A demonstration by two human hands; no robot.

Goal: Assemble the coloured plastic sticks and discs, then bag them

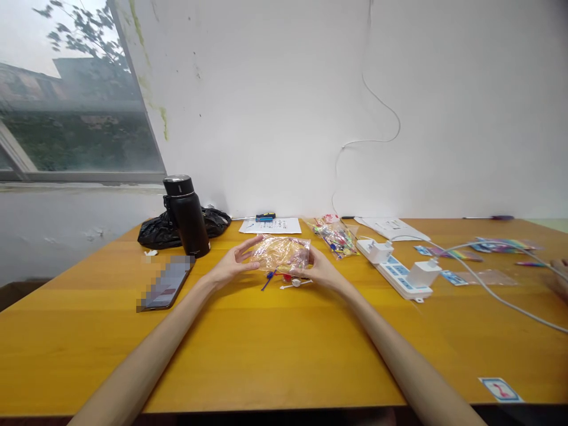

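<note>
A clear, crinkled plastic bag (281, 253) is held up between my two hands, just above the wooden table. My left hand (233, 263) grips its left edge, fingers at the top corner and thumb lower down. At the opposite edge, my right hand (323, 269) has hold of the bag, its thumb toward the bottom. Beneath the bag lie small plastic pieces: a blue stick-like piece (267, 280), a red piece (287, 277) and a white arrow-shaped piece (296, 284). The bag partly covers them.
A black bottle (186, 219) and a phone (166, 287) are on the left. Behind are papers (284, 225), a screwdriver (265, 217) and a bag of colourful parts (337, 236). A power strip (399, 275) with cables stands right, near another person's hand (560, 275).
</note>
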